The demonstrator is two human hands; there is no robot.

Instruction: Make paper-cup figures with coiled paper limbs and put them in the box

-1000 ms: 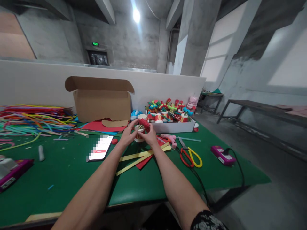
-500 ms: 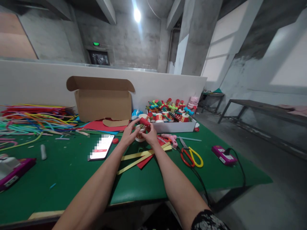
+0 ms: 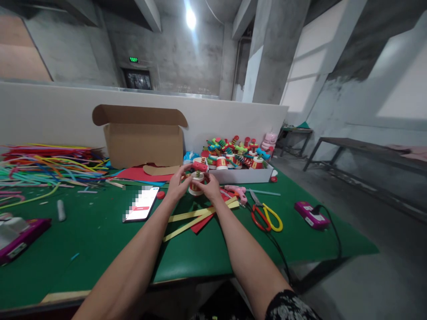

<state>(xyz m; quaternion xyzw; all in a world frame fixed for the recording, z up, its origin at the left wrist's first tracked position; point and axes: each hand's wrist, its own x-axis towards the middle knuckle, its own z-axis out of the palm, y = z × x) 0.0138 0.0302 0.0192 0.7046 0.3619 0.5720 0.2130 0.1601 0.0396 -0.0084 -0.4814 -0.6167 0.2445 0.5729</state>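
Note:
Between my two hands stands a small figure (image 3: 196, 188) made from a red and white paper cup, with coiled green-and-yellow and striped limbs and a red rolled head on top. My left hand (image 3: 178, 183) closes on its left side, fingers at a coiled limb. On the other side my right hand (image 3: 210, 186) pinches near the cup's right limb. The fingertips partly hide both limbs. Just in front of the hands lie yellow paper strips (image 3: 190, 217) over a red paper piece (image 3: 202, 225).
A white box (image 3: 242, 177) full of similar figures stands behind right. A pink glue gun (image 3: 238, 192), scissors (image 3: 267, 218) and a purple power strip (image 3: 311, 216) lie to the right. Leftward are a phone (image 3: 142, 204), a cardboard box (image 3: 145, 144) and pipe cleaners (image 3: 53, 164).
The figure's red head has gone from tilted to more level, and the cup now shows more upright between my hands. Both hands stay in nearly the same place.

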